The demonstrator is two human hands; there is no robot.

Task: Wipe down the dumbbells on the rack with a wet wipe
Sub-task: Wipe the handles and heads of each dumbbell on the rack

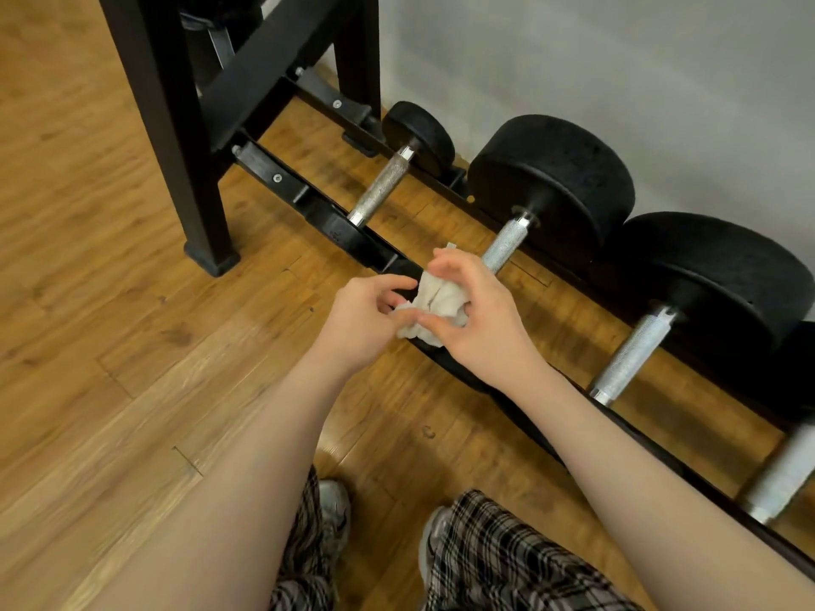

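Observation:
A crumpled, greyed white wet wipe (434, 304) is held between both hands above the front rail of the low black rack (317, 213). My left hand (366, 319) pinches its left edge. My right hand (478, 319) curls its fingers around the wipe's right side. Several black dumbbells lie across the rack with knurled steel handles: a small one (383, 187) at the left, a bigger one (551, 178) just behind my right hand, and another (705, 284) to the right. My hands hide the near head of the middle dumbbell.
A black upright frame (176, 125) of the rack stands on the wooden floor (110, 346) at the left. A grey wall (617, 59) runs behind the dumbbells. My plaid trousers and grey shoes (335, 504) are at the bottom, close to the rack's front rail.

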